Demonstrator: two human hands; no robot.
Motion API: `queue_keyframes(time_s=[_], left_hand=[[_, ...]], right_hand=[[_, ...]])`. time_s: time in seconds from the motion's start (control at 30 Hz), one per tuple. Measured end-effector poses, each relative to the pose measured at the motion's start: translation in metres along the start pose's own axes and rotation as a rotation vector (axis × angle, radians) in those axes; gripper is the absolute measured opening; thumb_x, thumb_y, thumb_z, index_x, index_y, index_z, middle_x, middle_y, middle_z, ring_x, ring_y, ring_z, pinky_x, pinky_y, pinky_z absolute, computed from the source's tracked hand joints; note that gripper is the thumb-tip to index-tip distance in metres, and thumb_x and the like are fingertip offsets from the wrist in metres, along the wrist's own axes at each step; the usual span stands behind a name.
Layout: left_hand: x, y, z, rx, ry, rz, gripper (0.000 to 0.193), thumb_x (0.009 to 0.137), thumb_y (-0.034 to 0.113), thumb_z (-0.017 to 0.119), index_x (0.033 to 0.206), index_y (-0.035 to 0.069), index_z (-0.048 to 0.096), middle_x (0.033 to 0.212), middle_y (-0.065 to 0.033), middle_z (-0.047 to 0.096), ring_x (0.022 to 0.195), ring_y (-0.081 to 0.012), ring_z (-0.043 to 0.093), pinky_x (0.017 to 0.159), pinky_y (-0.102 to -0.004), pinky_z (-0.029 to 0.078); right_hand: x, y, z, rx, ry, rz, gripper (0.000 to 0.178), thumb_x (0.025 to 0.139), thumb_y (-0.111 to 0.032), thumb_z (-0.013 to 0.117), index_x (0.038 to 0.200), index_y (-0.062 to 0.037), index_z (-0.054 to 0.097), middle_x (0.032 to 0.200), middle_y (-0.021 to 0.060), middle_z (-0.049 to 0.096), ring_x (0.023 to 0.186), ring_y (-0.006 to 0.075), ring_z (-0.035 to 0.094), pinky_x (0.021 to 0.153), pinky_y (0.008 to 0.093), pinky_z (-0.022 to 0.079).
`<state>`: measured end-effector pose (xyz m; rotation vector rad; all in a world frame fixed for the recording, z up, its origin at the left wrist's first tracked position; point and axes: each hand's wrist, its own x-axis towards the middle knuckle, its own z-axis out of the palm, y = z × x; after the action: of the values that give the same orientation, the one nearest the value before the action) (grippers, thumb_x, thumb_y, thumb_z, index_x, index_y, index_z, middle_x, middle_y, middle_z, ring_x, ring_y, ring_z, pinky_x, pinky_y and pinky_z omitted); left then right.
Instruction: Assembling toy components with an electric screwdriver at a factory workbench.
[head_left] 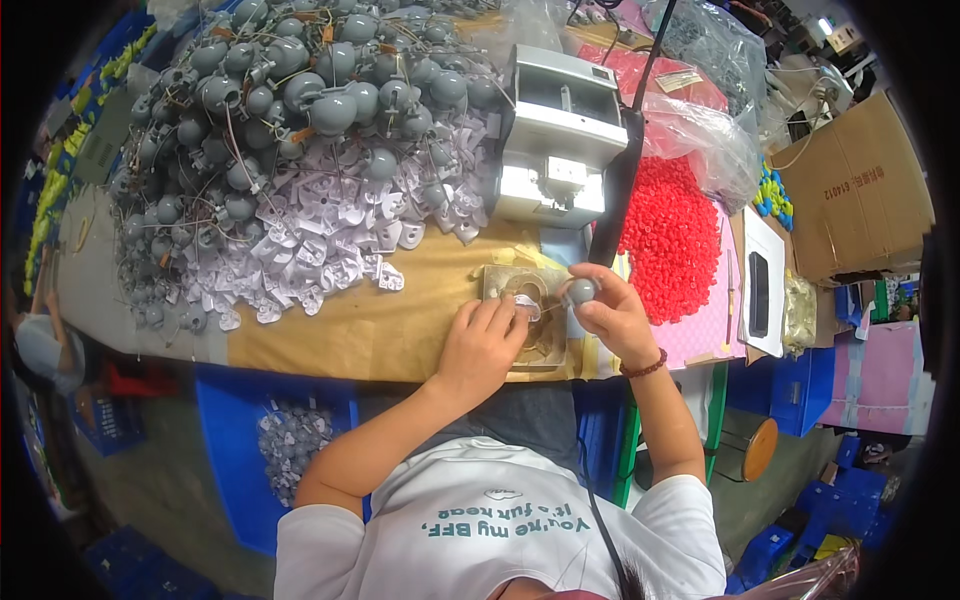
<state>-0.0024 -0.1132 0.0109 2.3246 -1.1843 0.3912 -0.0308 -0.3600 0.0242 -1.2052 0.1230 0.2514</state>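
Between the thumb and fingers of my right hand (622, 318) is a small grey ball part (581, 291), held up over the right side of a square metal fixture (549, 357). My left hand (482, 348) rests at the fixture's left side, its fingertips closed on a small white plastic piece (525, 303). A thin wire seems to run between the two parts, though it is hard to make out. Beyond my left hand lies a heap of similar white plastic pieces (330, 245), with a large pile of grey ball parts (333, 112) on wires behind it.
Past the fixture stands a grey and white bench machine (562, 130) with a dark bar along its right side. Small red parts (672, 240) are heaped at the right, near a black phone (760, 292). A cardboard box (850, 190) stands farther right. Below the table edge is a blue bin (230, 440).
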Motion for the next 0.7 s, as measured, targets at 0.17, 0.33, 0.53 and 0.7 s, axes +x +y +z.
queue_keyframes(time_s=[0.17, 0.33, 0.53, 0.7], left_hand=[[-0.002, -0.002, 0.0, -0.048, -0.018, -0.025, 0.032, 0.081, 0.007, 0.06, 0.112, 0.001, 0.067, 0.117, -0.0172, 0.066, 0.108, -0.0299, 0.062, 0.094, -0.0431, 0.047], [-0.001, -0.006, -0.002, -0.084, -0.028, -0.021, 0.03, 0.078, 0.007, 0.065, 0.108, 0.001, 0.068, 0.117, -0.0173, 0.066, 0.109, -0.0305, 0.062, 0.093, -0.0425, 0.048], [0.004, -0.006, -0.005, -0.136, -0.043, -0.072, 0.03, 0.076, 0.009, 0.07, 0.105, 0.004, 0.067, 0.111, -0.0128, 0.065, 0.104, -0.0299, 0.061, 0.088, -0.0429, 0.048], [0.028, 0.001, -0.006, -0.146, -0.032, -0.223, 0.037, 0.075, 0.014, 0.074, 0.11, 0.008, 0.063, 0.106, -0.0083, 0.062, 0.1, -0.0287, 0.059, 0.083, -0.042, 0.048]], right_hand=[[0.022, 0.004, 0.014, -0.454, 0.021, 0.013, 0.023, 0.088, -0.011, 0.077, 0.104, -0.0005, 0.065, 0.076, -0.0016, 0.067, 0.06, 0.0035, 0.051, 0.055, 0.0219, 0.043], [0.029, 0.005, 0.032, -0.914, 0.091, -0.097, 0.03, 0.083, -0.022, 0.084, 0.089, 0.0019, 0.066, 0.064, 0.0052, 0.063, 0.059, 0.01, 0.06, 0.055, 0.0268, 0.047], [0.024, 0.017, 0.038, -1.113, 0.201, -0.273, 0.041, 0.081, -0.026, 0.084, 0.105, -0.0023, 0.06, 0.065, 0.0086, 0.062, 0.055, 0.0227, 0.061, 0.052, 0.0337, 0.048], [0.021, 0.018, 0.039, -1.081, 0.204, -0.291, 0.046, 0.083, -0.021, 0.081, 0.118, -0.0048, 0.056, 0.068, 0.0063, 0.061, 0.058, 0.021, 0.062, 0.054, 0.0332, 0.048]])
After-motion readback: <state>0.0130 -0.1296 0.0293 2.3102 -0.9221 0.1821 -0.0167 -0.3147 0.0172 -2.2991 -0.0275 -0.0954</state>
